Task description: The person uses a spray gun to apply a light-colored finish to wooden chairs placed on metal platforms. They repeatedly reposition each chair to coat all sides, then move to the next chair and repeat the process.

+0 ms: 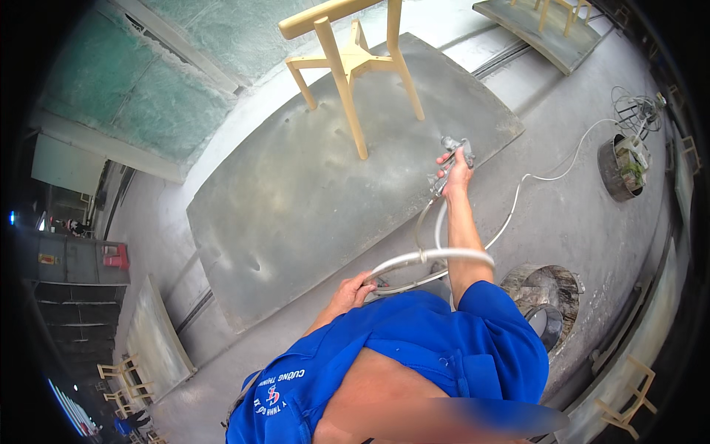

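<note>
My right hand (460, 176) is wrapped round a metal spray gun (456, 152), held out over the near right edge of a grey board (296, 200). White hoses (436, 255) run down from the gun and loop past my forearm. Close to my body, my left hand (353, 292) is closed on the looped hose. Beyond the gun, a light wooden chair frame (355, 59) stands on the board on its legs; its top runs out of view. A gap separates the gun from the chair's nearest leg.
To the right are a round container (621, 166) with the hose beside it, a coil of cable (636, 111) and a stained tub (547, 292) holding a bucket. More boards carry wooden frames (562, 15) at the far right. Green-coated panels (111, 81) line the far left.
</note>
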{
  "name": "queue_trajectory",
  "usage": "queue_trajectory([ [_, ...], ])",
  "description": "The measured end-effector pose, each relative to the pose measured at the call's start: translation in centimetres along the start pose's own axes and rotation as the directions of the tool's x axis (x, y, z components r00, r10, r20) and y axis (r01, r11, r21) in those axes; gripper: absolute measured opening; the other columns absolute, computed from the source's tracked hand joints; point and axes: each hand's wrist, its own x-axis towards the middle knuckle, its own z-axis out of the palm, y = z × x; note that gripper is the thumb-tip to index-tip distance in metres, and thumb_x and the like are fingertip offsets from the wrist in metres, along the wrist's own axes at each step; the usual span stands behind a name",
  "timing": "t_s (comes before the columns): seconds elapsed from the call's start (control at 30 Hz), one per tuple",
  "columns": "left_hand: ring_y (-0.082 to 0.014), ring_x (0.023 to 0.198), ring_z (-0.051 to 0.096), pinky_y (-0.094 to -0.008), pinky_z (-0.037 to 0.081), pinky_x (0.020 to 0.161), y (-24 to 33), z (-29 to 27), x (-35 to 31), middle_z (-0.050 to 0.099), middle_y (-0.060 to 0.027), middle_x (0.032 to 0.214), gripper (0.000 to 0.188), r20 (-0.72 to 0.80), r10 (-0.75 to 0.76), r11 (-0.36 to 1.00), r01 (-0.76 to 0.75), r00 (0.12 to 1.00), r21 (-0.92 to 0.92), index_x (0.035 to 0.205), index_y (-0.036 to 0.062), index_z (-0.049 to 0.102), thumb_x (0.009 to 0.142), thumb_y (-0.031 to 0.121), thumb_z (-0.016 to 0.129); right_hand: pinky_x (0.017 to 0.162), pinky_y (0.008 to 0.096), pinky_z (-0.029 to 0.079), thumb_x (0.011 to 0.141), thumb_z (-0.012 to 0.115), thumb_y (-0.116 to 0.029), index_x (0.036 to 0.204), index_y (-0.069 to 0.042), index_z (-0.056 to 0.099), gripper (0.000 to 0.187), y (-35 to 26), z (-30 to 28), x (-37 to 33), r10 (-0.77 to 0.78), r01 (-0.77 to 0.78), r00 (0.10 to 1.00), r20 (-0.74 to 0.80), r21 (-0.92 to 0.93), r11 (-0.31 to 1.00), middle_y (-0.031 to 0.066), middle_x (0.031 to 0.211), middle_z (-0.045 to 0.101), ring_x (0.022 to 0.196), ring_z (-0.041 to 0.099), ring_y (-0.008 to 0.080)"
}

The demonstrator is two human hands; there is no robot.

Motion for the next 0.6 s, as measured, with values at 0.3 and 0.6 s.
queue_trajectory([
  [0.3, -0.0281, 0.089, 0.073, -0.0354, 0.055, 0.079, -0.3, 1.1, -0.9, 0.075, -0.0130, 0.102, 0.032, -0.055, 0.041, 0.999, -0.039, 0.998, 0.031, 0.130, 0.0074, 0.064, 0.098, 0.006, 0.065, 0.044, 0.0249, 0.042, 0.108, 0.046, -0.044, 0.141, -0.025, 0.050, 0.038, -0.6, 0.3, -2.0, -0.042, -0.242, 0.847, 0.529, 0.456, 0.857, 0.0066, 0.096, 0.064, 0.086, 0.063, 0.0216],
  [0.6, -0.0134, 0.082, 0.063, -0.0288, 0.051, 0.078, 0.5, -0.4, -4.2, 0.070, -0.0047, 0.090, 0.027, -0.105, -0.229, 0.972, 0.222, 0.968, -0.077, 0.125, 0.0063, 0.065, 0.099, 0.005, 0.062, 0.044, 0.0275, 0.041, 0.106, 0.052, -0.045, 0.112, -0.011, 0.060, 0.035, 11.3, -1.3, 1.0, 0.229, -0.237, 0.971, 0.062, 0.209, 0.949, 0.0055, 0.087, 0.064, 0.073, 0.066, 0.0183],
])
